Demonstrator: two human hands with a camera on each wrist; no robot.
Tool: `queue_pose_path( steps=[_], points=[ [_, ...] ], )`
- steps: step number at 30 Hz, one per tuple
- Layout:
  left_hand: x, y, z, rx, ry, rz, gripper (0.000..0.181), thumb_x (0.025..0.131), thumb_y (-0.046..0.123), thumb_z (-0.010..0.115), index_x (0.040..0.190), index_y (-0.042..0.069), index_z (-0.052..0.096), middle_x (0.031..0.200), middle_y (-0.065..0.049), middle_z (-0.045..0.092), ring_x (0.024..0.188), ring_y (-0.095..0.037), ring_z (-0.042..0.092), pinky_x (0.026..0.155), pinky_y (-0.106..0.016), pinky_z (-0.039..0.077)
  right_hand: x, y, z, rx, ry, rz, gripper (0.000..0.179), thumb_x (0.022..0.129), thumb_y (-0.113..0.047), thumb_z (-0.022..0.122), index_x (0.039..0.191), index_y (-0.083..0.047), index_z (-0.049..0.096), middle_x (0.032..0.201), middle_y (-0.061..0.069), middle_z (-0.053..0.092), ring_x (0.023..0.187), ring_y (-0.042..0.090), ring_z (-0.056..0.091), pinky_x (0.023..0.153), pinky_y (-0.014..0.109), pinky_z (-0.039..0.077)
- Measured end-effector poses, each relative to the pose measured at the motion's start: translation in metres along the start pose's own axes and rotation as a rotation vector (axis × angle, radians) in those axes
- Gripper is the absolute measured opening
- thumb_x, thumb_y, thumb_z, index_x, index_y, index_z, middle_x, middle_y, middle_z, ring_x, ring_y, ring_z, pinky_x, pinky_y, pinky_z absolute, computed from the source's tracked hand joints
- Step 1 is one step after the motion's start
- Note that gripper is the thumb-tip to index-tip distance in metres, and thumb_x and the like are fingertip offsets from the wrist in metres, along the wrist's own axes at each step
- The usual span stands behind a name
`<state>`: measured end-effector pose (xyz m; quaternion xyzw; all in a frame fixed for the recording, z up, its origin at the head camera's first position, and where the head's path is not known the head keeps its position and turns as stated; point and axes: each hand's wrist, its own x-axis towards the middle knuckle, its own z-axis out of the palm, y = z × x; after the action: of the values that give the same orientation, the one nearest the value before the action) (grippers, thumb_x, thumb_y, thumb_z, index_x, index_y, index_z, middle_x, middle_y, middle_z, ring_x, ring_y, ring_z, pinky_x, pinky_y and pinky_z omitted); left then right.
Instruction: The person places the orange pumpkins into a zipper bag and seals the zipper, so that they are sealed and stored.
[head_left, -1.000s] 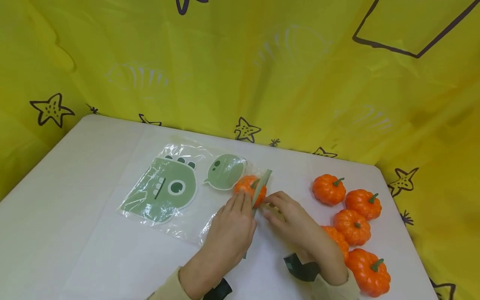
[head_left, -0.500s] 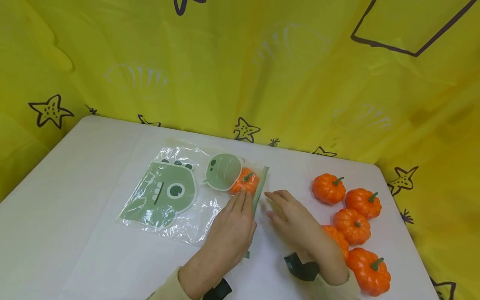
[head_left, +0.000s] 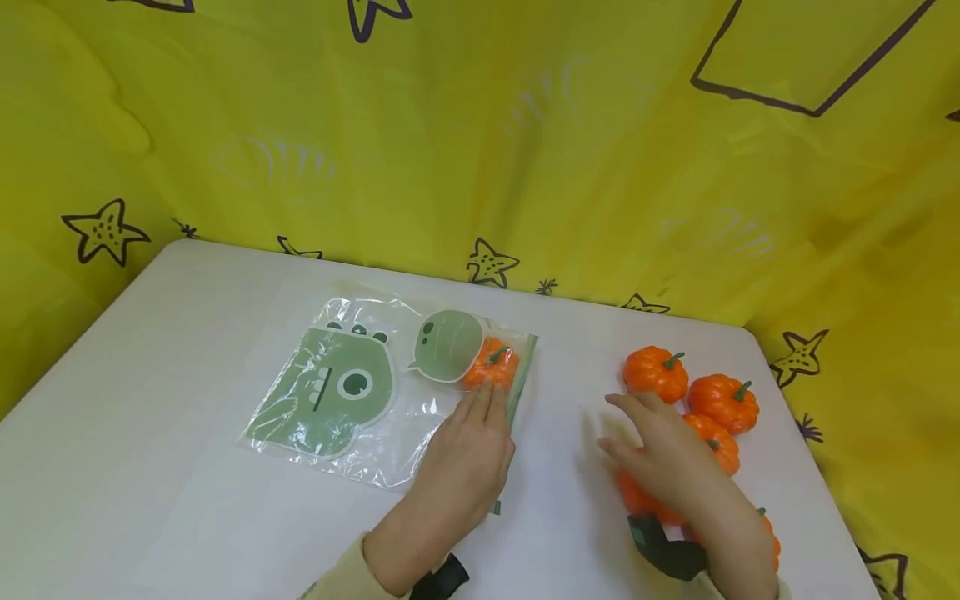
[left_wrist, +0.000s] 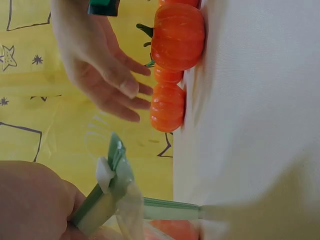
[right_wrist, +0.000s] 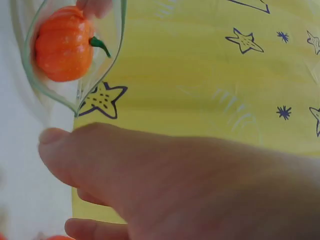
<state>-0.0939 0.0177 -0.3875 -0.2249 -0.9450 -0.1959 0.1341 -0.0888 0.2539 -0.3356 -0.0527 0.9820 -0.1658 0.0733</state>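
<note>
A clear zip bag (head_left: 390, 421) printed with green dinosaur shapes lies flat on the table. One small orange pumpkin (head_left: 489, 365) is inside, just behind the green-edged mouth. My left hand (head_left: 467, 467) pinches that edge, where the left wrist view shows a white slider (left_wrist: 104, 175). In the right wrist view the mouth gapes around the pumpkin (right_wrist: 62, 45). My right hand (head_left: 671, 454) hovers at the loose pumpkins (head_left: 655, 371), thumb and fingers apart with nothing between them. It partly hides the nearer pumpkins.
Several loose pumpkins cluster along the right side of the white table (head_left: 187, 350), one of them near the right edge (head_left: 723, 403). A yellow curtain (head_left: 420, 167) with starfish drawings hangs behind and at both sides. Dark straps are on both wrists.
The bag's green edge has come over the pumpkin, which now sits deeper inside. My right hand has moved right, from the bag's mouth to the loose pumpkins. My left hand has stayed.
</note>
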Motion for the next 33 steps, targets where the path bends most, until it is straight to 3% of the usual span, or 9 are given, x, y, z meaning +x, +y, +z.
queue_pose_path(
  steps=[6,11,19,23,33],
  points=[
    [0.001,0.000,0.003,0.002,0.012,0.018,0.045,0.090,0.012,0.060,0.130,-0.008,0.057,0.130,-0.024,0.062,0.124,-0.035,0.059,0.100,-0.039,0.053,-0.019,0.014,0.000,-0.086,-0.118,0.093,0.064,0.084,-0.037,0.076,0.137,-0.009,0.056,0.134,0.020,0.056,0.120,0.041,0.052,0.097,0.065,0.045],
    [0.001,0.000,0.002,0.014,0.006,0.022,0.045,0.090,0.013,0.060,0.130,-0.007,0.057,0.131,-0.023,0.062,0.125,-0.034,0.058,0.101,-0.037,0.052,-0.027,0.024,0.004,-0.078,-0.193,0.152,0.066,0.081,-0.040,0.079,0.136,-0.012,0.057,0.128,0.013,0.057,0.115,0.034,0.052,0.092,0.063,0.049],
    [0.001,0.000,0.002,0.012,-0.007,0.013,0.045,0.090,0.013,0.061,0.130,-0.008,0.057,0.131,-0.023,0.062,0.125,-0.033,0.058,0.102,-0.037,0.052,-0.029,0.024,0.008,-0.046,-0.133,0.123,0.059,0.083,-0.036,0.078,0.131,-0.008,0.060,0.129,0.013,0.057,0.112,0.032,0.054,0.094,0.060,0.049],
    [0.001,-0.001,0.002,0.022,-0.005,0.021,0.046,0.091,0.014,0.061,0.130,-0.009,0.057,0.132,-0.024,0.061,0.126,-0.034,0.058,0.103,-0.036,0.051,-0.025,0.023,0.007,-0.031,-0.130,0.167,0.058,0.084,-0.041,0.077,0.129,-0.008,0.060,0.130,0.015,0.056,0.107,0.028,0.056,0.093,0.058,0.050],
    [0.000,-0.001,0.002,0.022,-0.016,0.013,0.046,0.092,0.016,0.060,0.132,-0.008,0.057,0.133,-0.023,0.061,0.127,-0.033,0.058,0.105,-0.036,0.050,-0.021,0.023,0.007,-0.069,-0.209,0.206,0.083,0.080,-0.043,0.079,0.145,-0.004,0.046,0.143,0.024,0.047,0.124,0.044,0.049,0.099,0.069,0.041]
  ],
)
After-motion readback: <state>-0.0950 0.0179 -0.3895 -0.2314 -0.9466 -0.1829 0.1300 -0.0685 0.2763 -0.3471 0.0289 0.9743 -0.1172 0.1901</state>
